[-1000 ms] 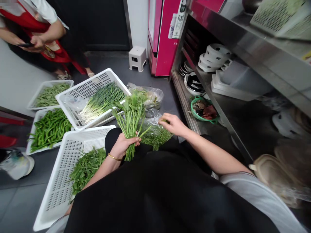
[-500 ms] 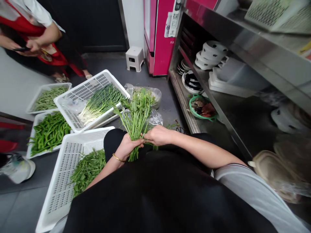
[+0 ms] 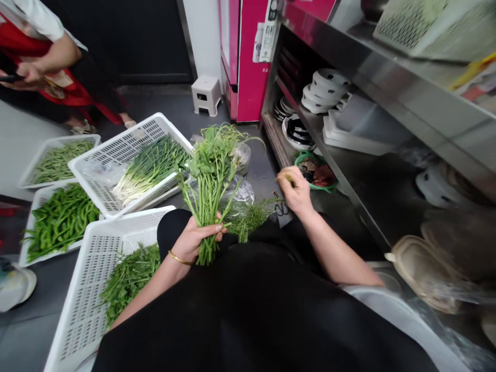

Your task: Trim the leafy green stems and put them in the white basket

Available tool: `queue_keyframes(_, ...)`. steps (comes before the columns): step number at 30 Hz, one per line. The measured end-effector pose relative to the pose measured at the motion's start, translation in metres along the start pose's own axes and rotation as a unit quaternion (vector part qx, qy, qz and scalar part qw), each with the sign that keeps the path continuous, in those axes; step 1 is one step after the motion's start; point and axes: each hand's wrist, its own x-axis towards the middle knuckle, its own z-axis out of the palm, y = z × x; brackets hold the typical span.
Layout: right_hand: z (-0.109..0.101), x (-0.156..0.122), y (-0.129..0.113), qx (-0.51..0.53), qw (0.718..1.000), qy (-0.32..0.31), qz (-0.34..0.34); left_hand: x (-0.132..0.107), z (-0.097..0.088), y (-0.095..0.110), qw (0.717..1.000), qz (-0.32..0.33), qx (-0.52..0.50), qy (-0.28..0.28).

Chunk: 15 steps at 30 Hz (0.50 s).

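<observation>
Bare right hand (image 3: 297,192) withdrawn from long-stemmed leafy green bunch (image 3: 210,188) to its three o'clock, pinching small yellowish-green scrap (image 3: 289,177), blurred. Bare left hand (image 3: 199,235) grasps bunch low.

Floor (image 3: 23,336) of dark grey tiles with visible joints; pale wall (image 3: 17,116) at left, white wall section (image 3: 202,39) at far centre, and a large dark panel (image 3: 127,41) at far left, edged by a narrow grey upright (image 3: 186,36). One low white stool (image 3: 209,93), square-topped, standing before the white section; one glossy pink cabinet (image 3: 253,93) with printed lettering, just right of it. Tiered metal shelving (image 3: 364,64) along the right side, upper edge reflecting pale light, lower interior in shadow.
</observation>
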Motion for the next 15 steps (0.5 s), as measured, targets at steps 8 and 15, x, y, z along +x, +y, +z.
queue_keyframes(8, 0.02, 0.013, -0.04, -0.305, 0.825, -0.369, -0.301, 0.002, -0.007, 0.0, 0.996, -0.032, 0.041, -0.066)
queue_keyframes(15, -0.002, -0.005, -0.008, 0.15, 0.972, -0.18, -0.029, -0.002, -0.012, 0.004, 1.0, -0.008, 0.023, 0.003)
